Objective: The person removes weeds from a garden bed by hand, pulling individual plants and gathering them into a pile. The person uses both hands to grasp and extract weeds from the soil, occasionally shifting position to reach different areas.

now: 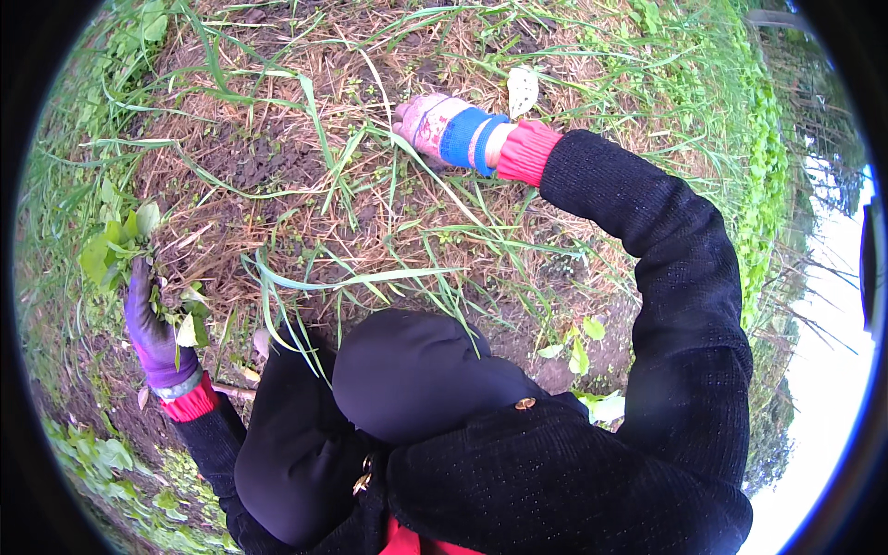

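My left hand (pixel 157 333), in a purple and grey work glove, is at the left, close to the ground. It holds a bunch of uprooted-looking leafy green weeds (pixel 114 250), whose leaves stick out past the fingers and thumb. Farther up, my right hand (pixel 431 130) wears a pinkish patterned glove with a blue knit cuff. Its back faces me and its fingertips reach down to the straw-strewn soil (pixel 257 156) beside long green grass-like leaves (pixel 333 146). The fingertips are partly hidden, so I cannot tell whether they grip anything.
My bent knees (pixel 409 374) in dark trousers rise near the bed, with long blades (pixel 361 279) arching before them. A pale, holed leaf (pixel 522 91) lies by the right wrist. Broad-leaved plants (pixel 104 458) grow at lower left, and a leafy green row (pixel 760 187) runs along the right.
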